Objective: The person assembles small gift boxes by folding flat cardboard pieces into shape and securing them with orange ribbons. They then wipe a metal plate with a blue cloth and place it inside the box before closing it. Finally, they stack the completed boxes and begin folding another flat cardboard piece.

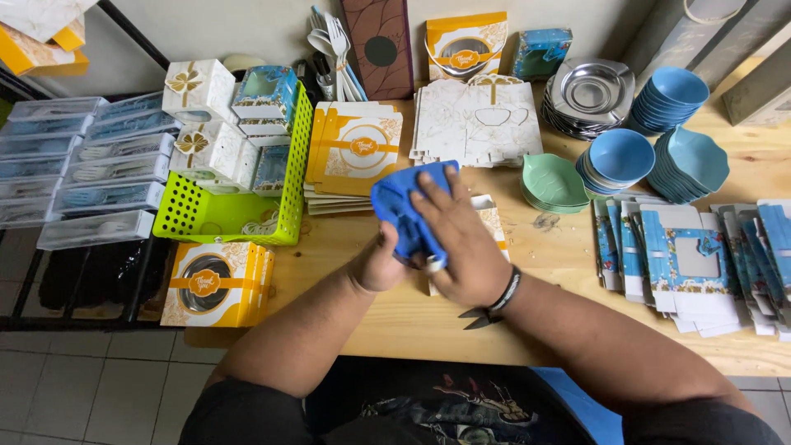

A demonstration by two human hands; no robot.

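My left hand (377, 265) grips a small object wrapped in a blue cloth (402, 206) above the wooden table (395, 317). My right hand (461, 243) lies flat over the cloth and presses on it; a dark bracelet is on its wrist. The wrapped object is almost fully hidden; only a small pale bit shows at the cloth's lower edge. Under my hands lies a flat white and orange box blank (488, 216). Black scissors (478, 317) lie beneath my right forearm.
Stacks of flat orange and white box blanks (354, 148), (478, 119) lie ahead. A green basket (222, 210) holds boxes at left. Blue bowls (622, 155), green leaf dishes (552, 183), metal plates (589, 91) and blue box blanks (684, 255) fill the right.
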